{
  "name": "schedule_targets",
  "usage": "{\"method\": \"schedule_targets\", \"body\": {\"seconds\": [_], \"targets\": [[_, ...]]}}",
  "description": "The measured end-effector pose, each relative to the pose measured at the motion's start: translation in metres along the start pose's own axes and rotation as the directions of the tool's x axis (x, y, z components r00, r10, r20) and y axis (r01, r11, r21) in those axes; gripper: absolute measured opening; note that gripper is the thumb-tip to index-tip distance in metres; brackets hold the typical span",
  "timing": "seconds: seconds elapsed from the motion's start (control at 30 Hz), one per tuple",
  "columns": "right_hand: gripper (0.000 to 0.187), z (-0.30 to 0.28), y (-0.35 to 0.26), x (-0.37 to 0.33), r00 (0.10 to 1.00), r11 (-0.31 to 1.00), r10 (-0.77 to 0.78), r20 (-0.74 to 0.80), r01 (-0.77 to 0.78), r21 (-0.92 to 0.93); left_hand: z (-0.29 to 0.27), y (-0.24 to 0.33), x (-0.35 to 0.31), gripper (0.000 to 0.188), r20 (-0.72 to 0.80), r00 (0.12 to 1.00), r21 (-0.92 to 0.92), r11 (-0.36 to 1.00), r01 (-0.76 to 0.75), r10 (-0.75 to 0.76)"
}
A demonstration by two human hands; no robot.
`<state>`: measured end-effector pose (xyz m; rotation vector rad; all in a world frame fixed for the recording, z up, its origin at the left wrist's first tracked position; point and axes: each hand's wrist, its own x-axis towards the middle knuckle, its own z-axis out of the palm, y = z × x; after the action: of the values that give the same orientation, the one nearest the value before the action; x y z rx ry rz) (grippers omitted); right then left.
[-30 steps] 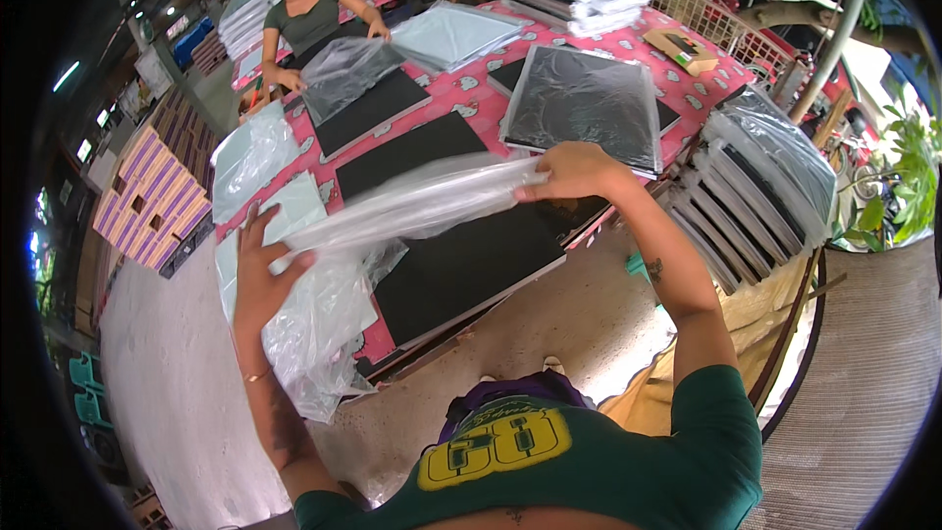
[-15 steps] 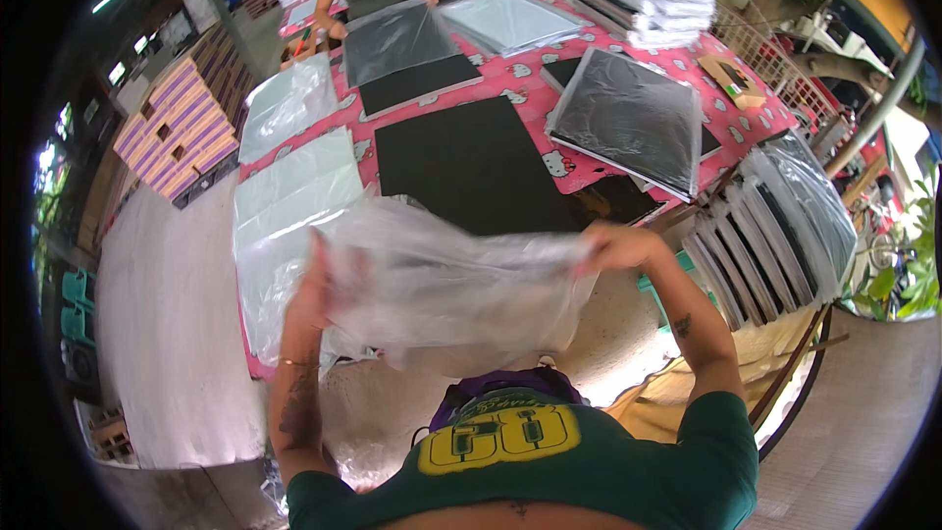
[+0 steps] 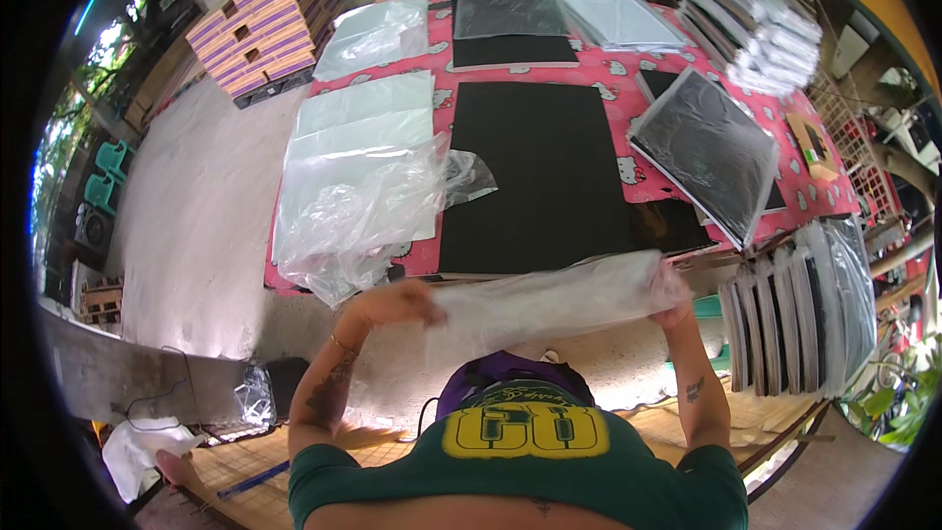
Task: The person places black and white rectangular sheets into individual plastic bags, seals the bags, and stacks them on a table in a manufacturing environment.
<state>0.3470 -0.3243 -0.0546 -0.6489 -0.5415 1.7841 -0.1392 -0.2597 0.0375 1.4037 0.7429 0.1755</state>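
Grasping clear plastic bag [image 3: 549,299] near both ends, fingers curled on it, left hand [image 3: 400,304] and right hand [image 3: 674,298] have drawn it off black board [image 3: 535,177], now mostly bare.

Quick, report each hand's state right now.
Left hand: closed, holding the clear plastic bag by its left end.
Right hand: closed, holding the same bag's right end.

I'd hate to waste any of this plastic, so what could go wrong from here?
The clear plastic stretched between the left hand and right hand looks thin, so it might tear or slip if pulled hard. The loose plastic heap droops over the near edge of the table and could slide off. The stack of wrapped panels appears close to the right forearm, so a wide swing might knock it.
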Motion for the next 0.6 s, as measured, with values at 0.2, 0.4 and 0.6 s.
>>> {"method": "schedule_targets", "body": {"seconds": [0.2, 0.4, 0.6], "targets": [[0.026, -0.016, 0.016, -0.021, 0.978, 0.983, 0.182, -0.102, -0.182, 0.014, -0.008, -0.051, -0.014, 0.024, -0.301, 0.948, -0.620, 0.735, -0.273, 0.098], [0.044, 0.035, 0.046, -0.010, 0.919, 0.419, -0.242, -0.310, -0.190, -0.888, 0.018, -0.091, 0.031, 0.022, -0.804, 0.590, -0.424, 0.624, -0.657, 0.075], [0.059, -0.006, 0.071, 0.023, 0.726, 0.263, -0.630, -0.276, -0.135, -0.955, 0.044, -0.094, 0.086, 0.034, -0.923, 0.352, 0.200, 0.975, 0.094, 0.156]]}}
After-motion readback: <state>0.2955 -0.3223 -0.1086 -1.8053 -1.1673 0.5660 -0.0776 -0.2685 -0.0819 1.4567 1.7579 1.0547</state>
